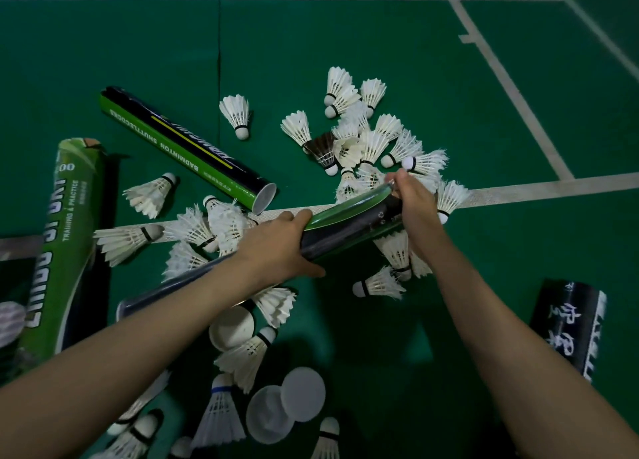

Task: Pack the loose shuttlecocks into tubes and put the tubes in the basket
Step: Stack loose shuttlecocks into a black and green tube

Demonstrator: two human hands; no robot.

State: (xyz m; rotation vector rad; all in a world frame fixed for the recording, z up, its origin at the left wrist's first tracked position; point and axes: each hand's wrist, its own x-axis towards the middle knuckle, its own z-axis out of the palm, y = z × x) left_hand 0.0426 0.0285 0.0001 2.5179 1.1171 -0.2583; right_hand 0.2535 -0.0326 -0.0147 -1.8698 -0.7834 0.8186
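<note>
The left hand (276, 247) clamps the tube (349, 223) at its middle, to steady it. The right hand (413, 196) curls its fingers on the tube's mouth beside the shuttlecocks (363, 140), probably for loading.

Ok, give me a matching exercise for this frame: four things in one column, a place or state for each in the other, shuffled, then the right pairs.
Things
1. glossy dark tube
2. tube marked BADMINTON SHUTTLECOCKS
3. dark-feathered shuttlecock
4. two round lids

Places or states
a. lying on the green floor, open end by the white line
b. at the edge of the pile of white shuttlecocks
c. overlapping, near the bottom edge
d. gripped by the left hand and right hand

Pairs: 1-d, 2-a, 3-b, 4-c
</note>
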